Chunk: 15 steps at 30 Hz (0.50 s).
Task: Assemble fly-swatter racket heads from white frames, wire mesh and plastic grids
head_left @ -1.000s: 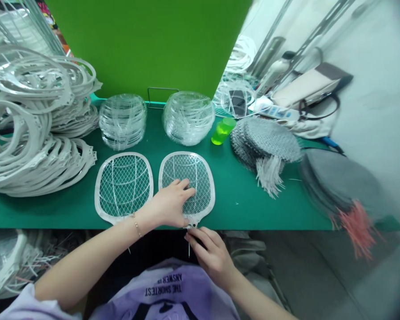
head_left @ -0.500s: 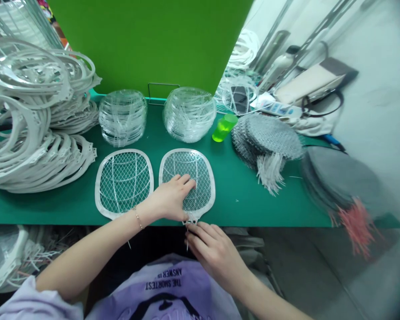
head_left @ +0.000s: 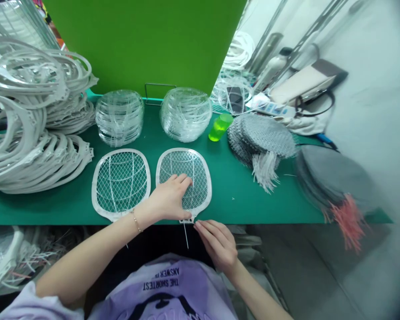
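Two white racket heads with metal mesh lie side by side at the table's front edge. On the right racket head (head_left: 202, 178), my left hand (head_left: 171, 198) rests with fingers spread over the mesh and its thumb at the neck. A thin white wire (head_left: 186, 236) hangs down from that neck past the table edge. My right hand (head_left: 218, 244) is at the right side of the neck, fingertips pressed together; whatever they hold is too small to make out. My left forearm covers the lower part of the left racket head (head_left: 122, 178).
Piled white frames (head_left: 53, 160) fill the left side. Two stacks of clear plastic rings (head_left: 119, 118) (head_left: 186, 114) stand behind the racket heads. Rightward are a green cup (head_left: 220, 127), grey mesh discs (head_left: 270, 133) with white wires, and darker discs (head_left: 333, 173) with red wires. A green board (head_left: 146, 44) stands behind.
My right hand has shifted from below the neck to its right side, leaving the hanging white wire in plain sight. My left hand stays on the mesh. The whole view has moved slightly.
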Each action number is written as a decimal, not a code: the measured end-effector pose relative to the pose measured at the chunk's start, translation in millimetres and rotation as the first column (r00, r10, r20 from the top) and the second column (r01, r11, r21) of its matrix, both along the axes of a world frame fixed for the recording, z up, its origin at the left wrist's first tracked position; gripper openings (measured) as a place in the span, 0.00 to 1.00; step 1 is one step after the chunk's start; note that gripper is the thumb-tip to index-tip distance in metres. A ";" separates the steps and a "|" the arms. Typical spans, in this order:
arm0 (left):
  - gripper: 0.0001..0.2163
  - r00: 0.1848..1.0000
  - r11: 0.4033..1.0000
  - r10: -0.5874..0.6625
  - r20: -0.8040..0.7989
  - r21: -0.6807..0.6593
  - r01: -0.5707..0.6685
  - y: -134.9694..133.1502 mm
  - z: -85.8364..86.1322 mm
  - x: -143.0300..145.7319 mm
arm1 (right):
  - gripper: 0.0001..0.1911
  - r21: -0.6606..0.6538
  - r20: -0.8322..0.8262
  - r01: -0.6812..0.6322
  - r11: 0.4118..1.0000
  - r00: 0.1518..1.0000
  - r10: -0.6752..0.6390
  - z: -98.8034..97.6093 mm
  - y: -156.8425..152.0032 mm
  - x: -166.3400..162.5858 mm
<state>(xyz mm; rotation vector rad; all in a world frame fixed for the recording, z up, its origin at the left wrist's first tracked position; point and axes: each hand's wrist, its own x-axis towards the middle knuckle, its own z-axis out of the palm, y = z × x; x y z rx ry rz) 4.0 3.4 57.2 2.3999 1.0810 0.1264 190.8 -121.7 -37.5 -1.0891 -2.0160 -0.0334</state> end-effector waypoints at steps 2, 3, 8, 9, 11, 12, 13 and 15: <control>0.27 1.000 1.000 -0.002 -0.011 -0.005 0.002 -0.1 0.1 0.2 | 0.31 -0.004 -0.030 -0.025 1.000 0.999 0.025 6.7 0.8 -7.3; 0.28 1.000 1.000 -0.003 -0.020 -0.003 0.002 -0.2 0.2 0.4 | 0.30 -0.003 -0.030 -0.033 0.999 0.999 0.032 9.6 0.6 -11.1; 0.29 0.999 1.000 0.015 -0.036 0.005 -0.015 -1.9 1.1 2.6 | 0.22 0.000 0.019 0.014 1.000 1.000 -0.014 11.7 -2.6 -22.6; 0.29 0.999 1.000 0.019 -0.042 0.000 -0.019 -2.6 1.6 3.2 | 0.21 -0.003 0.029 0.022 1.000 0.999 -0.022 10.6 -2.9 -22.6; 0.30 0.998 1.000 0.025 -0.059 -0.003 -0.025 -3.8 3.0 4.4 | 0.20 -0.007 0.054 0.005 1.000 0.999 -0.004 8.5 -2.6 -20.8; 0.31 0.997 1.000 0.026 -0.066 -0.003 -0.026 -4.3 3.6 4.8 | 0.19 -0.004 0.068 -0.018 1.000 0.998 0.018 7.6 -2.0 -19.1; 0.31 0.997 1.000 0.026 -0.073 -0.004 -0.026 -4.7 4.0 5.1 | 0.19 0.002 0.079 -0.044 0.999 0.996 0.044 6.9 -1.0 -17.0; 0.31 0.996 1.000 0.025 -0.083 -0.001 -0.025 -4.7 3.8 5.1 | 0.20 0.026 0.081 -0.078 0.997 0.994 0.075 5.4 2.0 -12.1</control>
